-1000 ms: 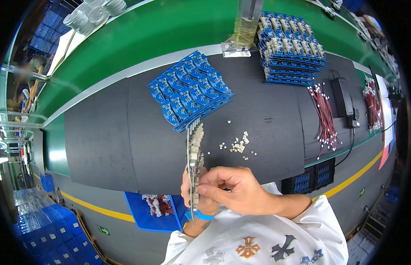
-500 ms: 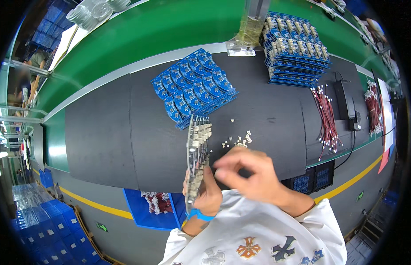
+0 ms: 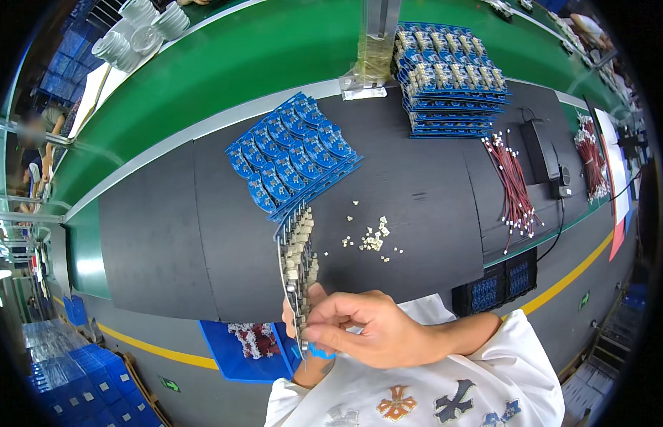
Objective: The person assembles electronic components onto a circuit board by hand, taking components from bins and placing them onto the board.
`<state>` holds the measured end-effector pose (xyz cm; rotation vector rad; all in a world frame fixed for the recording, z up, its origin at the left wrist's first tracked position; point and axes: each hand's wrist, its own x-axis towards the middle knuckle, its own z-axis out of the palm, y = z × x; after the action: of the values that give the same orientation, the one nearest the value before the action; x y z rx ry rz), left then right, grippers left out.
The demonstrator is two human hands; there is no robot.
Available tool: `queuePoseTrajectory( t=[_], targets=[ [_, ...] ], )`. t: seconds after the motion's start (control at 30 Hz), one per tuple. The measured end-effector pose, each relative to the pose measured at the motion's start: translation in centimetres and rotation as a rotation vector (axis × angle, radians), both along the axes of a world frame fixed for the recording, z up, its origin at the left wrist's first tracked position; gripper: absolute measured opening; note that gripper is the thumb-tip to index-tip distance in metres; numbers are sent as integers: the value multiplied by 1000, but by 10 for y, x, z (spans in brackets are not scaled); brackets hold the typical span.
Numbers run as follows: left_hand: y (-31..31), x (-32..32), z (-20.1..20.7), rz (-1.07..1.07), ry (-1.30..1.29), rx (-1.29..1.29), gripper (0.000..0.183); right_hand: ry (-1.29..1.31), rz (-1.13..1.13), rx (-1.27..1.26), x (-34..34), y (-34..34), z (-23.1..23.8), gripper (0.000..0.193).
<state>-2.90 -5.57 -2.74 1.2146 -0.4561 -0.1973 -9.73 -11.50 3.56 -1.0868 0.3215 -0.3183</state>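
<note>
My left hand point(image 3: 287, 319) grips the lower part of a circuit board panel point(image 3: 294, 274), stood nearly on edge with rows of cream connectors facing right. Much of that hand is hidden by the panel and by my right hand point(image 3: 378, 331). The right thumb and forefinger are pinched together against the lower connectors; whatever they hold is too small to make out. Loose small white connectors point(image 3: 373, 243) lie scattered on the black mat to the right of the panel. Just beyond the panel's top end is a stack of blue circuit board panels point(image 3: 292, 153).
A taller stack of blue panels with connectors point(image 3: 452, 85) stands at the far right, beside a metal post point(image 3: 378, 43). Red wire bundles point(image 3: 513, 185) and a black power adapter point(image 3: 541, 151) lie right on the mat point(image 3: 153, 235). A blue bin point(image 3: 228, 359) sits below the near edge.
My right hand has moved from above the loose connectors, left to the panel, and now pinches at its lower part. The view has shifted slightly, uncovering more of the connector pile.
</note>
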Motion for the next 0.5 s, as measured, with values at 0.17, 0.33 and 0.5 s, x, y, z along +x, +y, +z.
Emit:
queuePoseTrajectory(
  t=[0.17,0.33,0.5],
  targets=[
    [1,8,1,86,107,103,48,84,15,-18,-7,-13,12,8],
    [12,16,-2,119,157,-16,41,349,-159,-161,-11,-38,-32,16],
    [20,9,6,-11,321,-86,44,419,-309,-457,-6,-49,-69,18]
  ],
)
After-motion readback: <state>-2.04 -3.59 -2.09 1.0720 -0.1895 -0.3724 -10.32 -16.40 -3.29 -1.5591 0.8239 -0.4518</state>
